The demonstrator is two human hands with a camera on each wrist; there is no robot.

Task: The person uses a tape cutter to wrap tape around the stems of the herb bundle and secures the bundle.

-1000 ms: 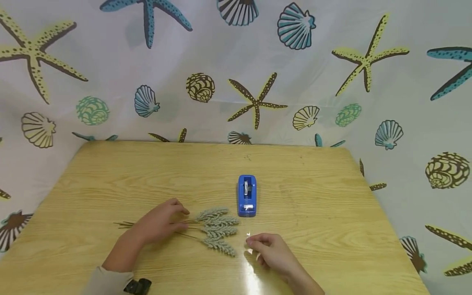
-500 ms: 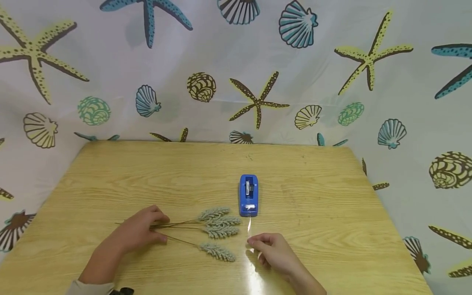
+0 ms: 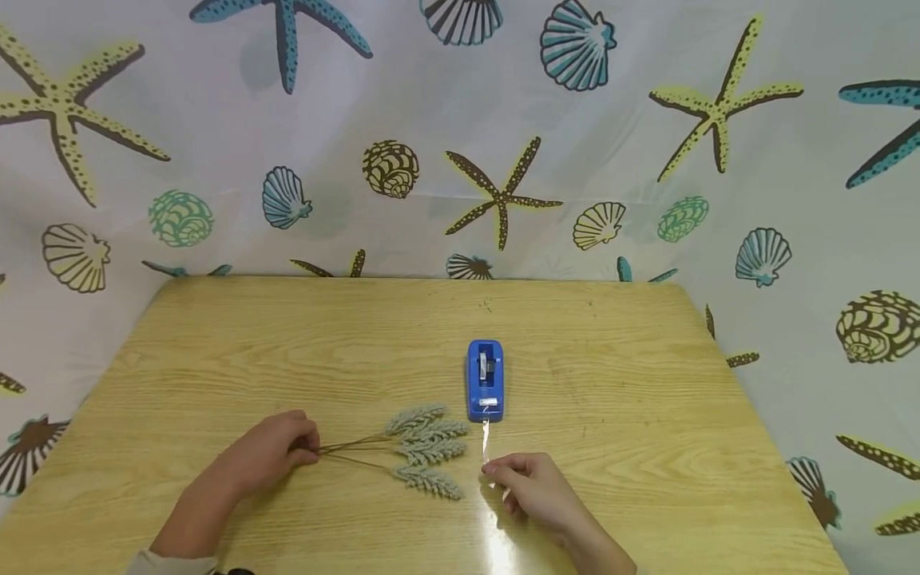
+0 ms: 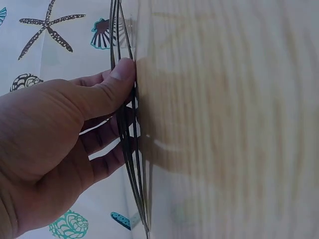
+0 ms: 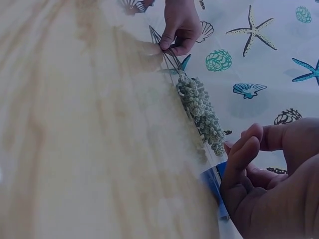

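Near side of the tabletop (image 3: 596,367), left of centre: bunch of sage-green wheat stalks (image 3: 430,452), lying crosswise, ears to the right, thin dark stems running left. Ears bunch close together, the nearest one angled slightly toward the near edge. Left hand (image 3: 276,451) pinches the stems between thumb and fingers; left wrist view shows the thumb laid over them, several stems side by side, their ends drawing together past the hand. Pale sleeve (image 3: 172,564) at that forearm.

Right of the ears, and apart from them: right hand (image 3: 535,489), thumb and forefinger pinching the near end of a strip of clear tape (image 3: 485,439). Strip runs away from the fingers to the near end of a blue tape dispenser (image 3: 485,390), which sits upright on the tabletop, a little farther off than the ears and to their right. Tape roll (image 3: 482,366) visible in its far half.

Beyond the far edge and along both sides: white cloth (image 3: 331,212) printed with starfish and seashells.
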